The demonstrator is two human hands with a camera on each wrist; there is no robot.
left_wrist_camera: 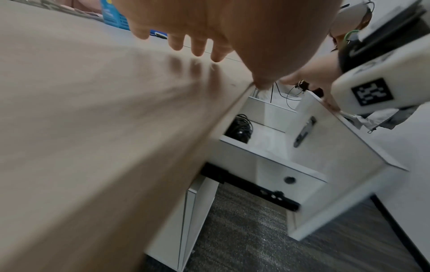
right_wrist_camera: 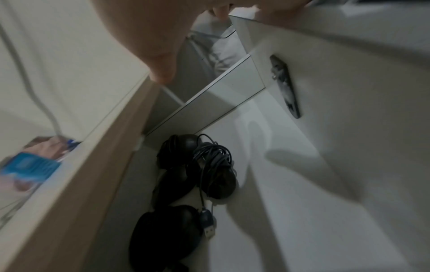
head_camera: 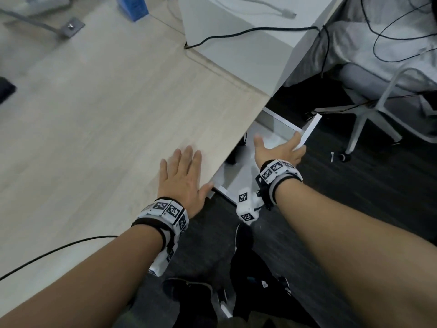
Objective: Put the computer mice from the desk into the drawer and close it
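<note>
Several black computer mice (right_wrist_camera: 186, 176) lie in the drawer (head_camera: 241, 171), under the right hand (head_camera: 281, 150), whose fingers curl over the drawer front (head_camera: 309, 131). Left hand (head_camera: 182, 181) rests spread flat on the desk (head_camera: 106, 114). Right is nearer for the closing push toward the desk.

Black computer mice (right_wrist_camera: 186, 176) lie bunched together inside a white drawer (right_wrist_camera: 291, 184), their dark cords coiled over them and one USB plug (right_wrist_camera: 209, 231) poking out at the near end. The drawer stands partly open beneath the light wood tabletop (head_camera: 106, 114), its front panel (left_wrist_camera: 337, 147) pulled out to the right, the mice tucked under the tabletop's edge.
</note>
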